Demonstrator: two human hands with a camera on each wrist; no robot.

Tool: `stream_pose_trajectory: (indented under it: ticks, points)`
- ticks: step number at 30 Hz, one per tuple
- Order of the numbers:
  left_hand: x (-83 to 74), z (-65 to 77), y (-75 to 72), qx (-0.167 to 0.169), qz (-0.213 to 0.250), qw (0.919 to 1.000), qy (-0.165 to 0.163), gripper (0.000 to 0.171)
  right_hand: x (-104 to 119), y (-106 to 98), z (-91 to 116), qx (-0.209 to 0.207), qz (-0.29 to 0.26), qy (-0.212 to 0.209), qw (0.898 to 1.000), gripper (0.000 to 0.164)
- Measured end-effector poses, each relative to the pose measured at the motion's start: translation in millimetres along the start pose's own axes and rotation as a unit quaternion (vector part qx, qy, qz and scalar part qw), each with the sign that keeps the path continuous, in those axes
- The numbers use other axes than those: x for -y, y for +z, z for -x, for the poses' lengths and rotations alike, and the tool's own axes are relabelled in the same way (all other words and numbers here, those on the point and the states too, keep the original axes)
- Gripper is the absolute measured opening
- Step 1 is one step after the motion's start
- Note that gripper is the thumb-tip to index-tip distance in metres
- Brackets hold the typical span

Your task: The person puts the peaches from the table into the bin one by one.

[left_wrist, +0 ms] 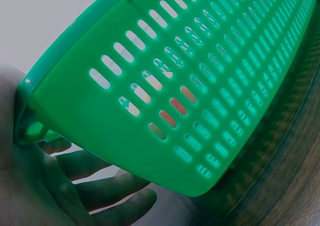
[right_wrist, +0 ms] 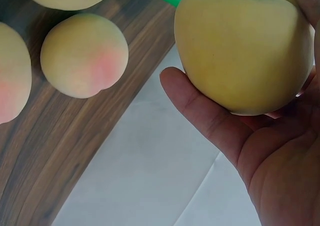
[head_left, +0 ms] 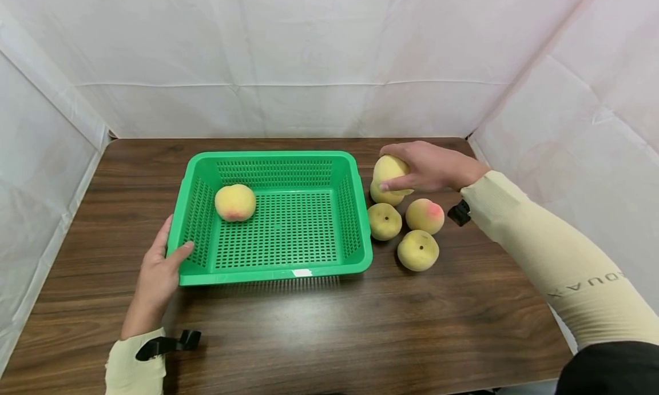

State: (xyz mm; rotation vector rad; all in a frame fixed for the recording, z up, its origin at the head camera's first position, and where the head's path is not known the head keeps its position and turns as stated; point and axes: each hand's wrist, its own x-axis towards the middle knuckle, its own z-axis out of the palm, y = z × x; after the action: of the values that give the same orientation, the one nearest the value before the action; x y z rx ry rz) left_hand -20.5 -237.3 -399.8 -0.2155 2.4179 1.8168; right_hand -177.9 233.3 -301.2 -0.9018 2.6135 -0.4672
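The right hand grasps a peach between thumb and fingers; the fruit sits at the hand's left side, just right of the green basket and directly above the farthest of four loose peaches on the wooden table. The left hand grips the basket's near left corner, thumb over the rim. Inside, toward the far left, lies a single yellow peach.
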Motion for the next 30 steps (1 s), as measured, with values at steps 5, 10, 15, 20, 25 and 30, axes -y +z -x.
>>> stream_pose_trajectory:
  ticks: [5, 10, 15, 20, 25, 30]
  points:
    - [0.2, 0.4, -0.3, 0.001, 0.0, 1.0, -0.001, 0.062, 6.4, 2.2, -5.2, 0.003, -0.01, -0.017, 1.0, 0.046]
    - [-0.3, 0.4, -0.4, 0.0, -0.004, 1.0, -0.001, 0.062, 14.2, 3.3, -11.6, 0.013, -0.018, -0.024, 0.999, 0.046]
    - [0.3, -0.4, -0.8, -0.002, -0.014, 0.9999, -0.009, 0.061, 21.6, 4.8, -18.6, 0.02, -0.024, -0.034, 0.999, 0.044]
    - [0.3, -0.7, -1.6, 0.001, -0.015, 0.9998, -0.016, 0.062, 28.0, 6.7, -25.5, 0.017, -0.012, -0.057, 0.998, 0.046]
    - [-0.1, -1.3, -1.6, 0.002, -0.013, 0.9999, -0.003, 0.062, 35.7, 8.4, -31.6, 0.02, -0.008, -0.072, 0.997, 0.048]
    - [0.3, -1.1, -0.7, 0.0, -0.019, 0.9998, 0.004, 0.061, 41.6, 10.8, -38.6, 0.022, -0.006, -0.086, 0.996, 0.044]
